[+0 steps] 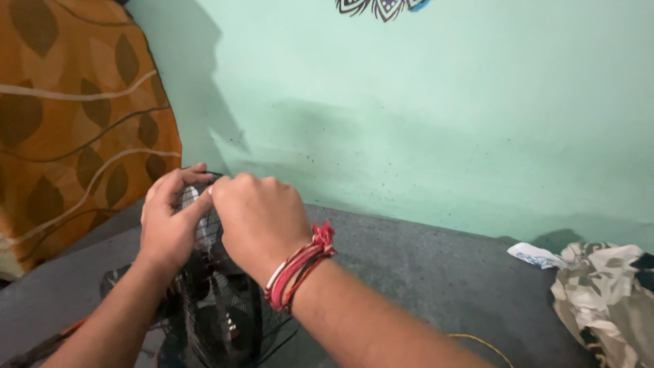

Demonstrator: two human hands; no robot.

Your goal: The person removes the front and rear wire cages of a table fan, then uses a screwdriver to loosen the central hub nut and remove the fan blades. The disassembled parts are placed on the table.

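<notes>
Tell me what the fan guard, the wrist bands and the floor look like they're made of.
Fan guard: thin black wire, likely painted metal, judging by its fine ribs and faint sheen. Wrist bands on the right hand: red and white threads or cords, with a frayed knotted end, so probably textile. Floor: grey, matte and grainy, like bare cement. The left hand grips the guard's top.

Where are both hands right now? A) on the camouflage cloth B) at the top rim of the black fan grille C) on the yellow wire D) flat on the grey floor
B: the left hand and the right hand both grip the top of the black fan grille, far from the camouflage cloth and the yellow wire.
</notes>
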